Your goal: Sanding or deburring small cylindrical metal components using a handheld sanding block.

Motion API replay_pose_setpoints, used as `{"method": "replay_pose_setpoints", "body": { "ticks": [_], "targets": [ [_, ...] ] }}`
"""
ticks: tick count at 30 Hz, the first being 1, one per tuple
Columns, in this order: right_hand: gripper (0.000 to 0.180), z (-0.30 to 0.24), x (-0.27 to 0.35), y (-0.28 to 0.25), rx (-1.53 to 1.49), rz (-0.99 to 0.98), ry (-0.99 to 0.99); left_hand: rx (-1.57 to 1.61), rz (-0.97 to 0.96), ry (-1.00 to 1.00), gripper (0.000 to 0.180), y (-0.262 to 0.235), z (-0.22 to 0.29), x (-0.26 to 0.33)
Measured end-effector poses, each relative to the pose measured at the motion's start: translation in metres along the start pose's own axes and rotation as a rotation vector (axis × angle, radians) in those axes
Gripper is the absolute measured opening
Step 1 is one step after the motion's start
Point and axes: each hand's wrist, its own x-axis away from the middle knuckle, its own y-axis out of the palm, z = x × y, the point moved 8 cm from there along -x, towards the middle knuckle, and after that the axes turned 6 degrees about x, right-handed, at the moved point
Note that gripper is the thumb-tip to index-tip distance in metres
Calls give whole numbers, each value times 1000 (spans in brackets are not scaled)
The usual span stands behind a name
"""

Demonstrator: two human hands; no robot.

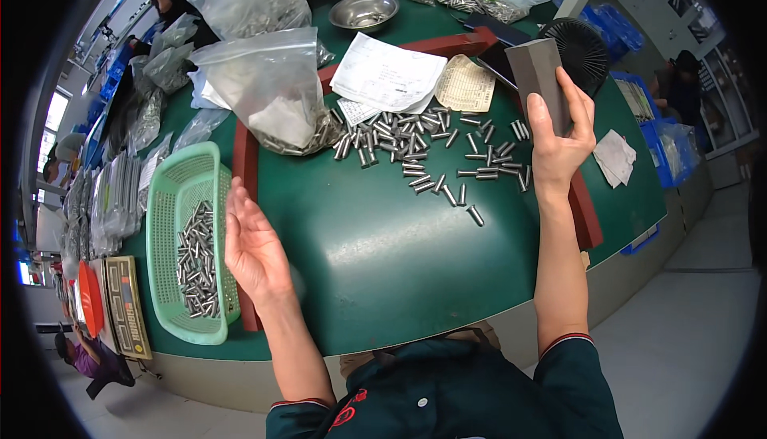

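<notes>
My right hand (562, 147) is closed around a grey-brown rectangular block (533, 65), raised at the right side of the green table, with the thumb on its near face. My left hand (260, 251) is open beside the right wall of a light green plastic basket (158, 255), palm turned inward and nothing in it. Inside the basket lie many small metal pins (198, 267). A loose pile of headed metal pins (391, 137) spreads over the middle of the table, some scattered toward the right, below the block.
Red bars (245, 159) frame the work area. Behind the pile are papers (387, 75), a clear plastic bag (276, 91), a metal bowl (363, 11) and a black fan (574, 51). A white cloth (613, 158) lies at right. Other people are in the background.
</notes>
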Motion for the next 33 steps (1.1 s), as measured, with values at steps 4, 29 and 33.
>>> {"method": "replay_pose_setpoints", "body": {
  "ticks": [4,29,33],
  "targets": [
    [47,6,8,4,0,5,-5,-618,66,29,42,26,-26,15],
    [43,9,16,15,55,-68,-111,-2058,-912,461,11,100,-266,2],
    [37,7,23,22,86,-98,-147,-1770,-763,655,11,108,-234,19]
  ]
}}
